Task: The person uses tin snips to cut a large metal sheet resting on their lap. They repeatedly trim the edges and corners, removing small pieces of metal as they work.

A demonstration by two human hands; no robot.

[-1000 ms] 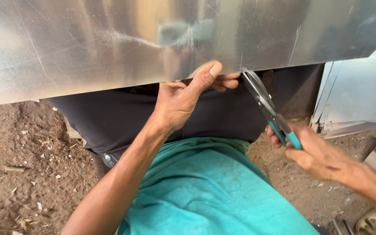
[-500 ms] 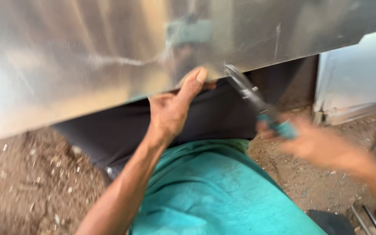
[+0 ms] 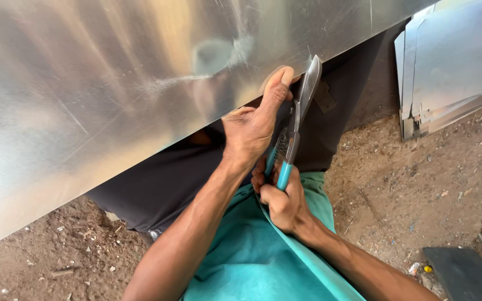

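Observation:
A large shiny metal sheet (image 3: 112, 83) fills the upper left and slopes across my lap. My left hand (image 3: 252, 125) grips its lower edge, thumb on top of the sheet near the cut. My right hand (image 3: 283, 203) is closed around the teal handles of tin snips (image 3: 297, 120). The snips point up, with their blades at the sheet's edge just right of my left thumb.
More bent sheet-metal pieces (image 3: 453, 67) lean at the upper right. Bare dirt ground with small debris lies on both sides. A dark flat object (image 3: 464, 273) rests at the lower right. My teal shirt and dark trousers fill the bottom centre.
My right hand has swung the snips in from the right and turned them upright, close beside my left hand. The sheet's edge now tilts more steeply.

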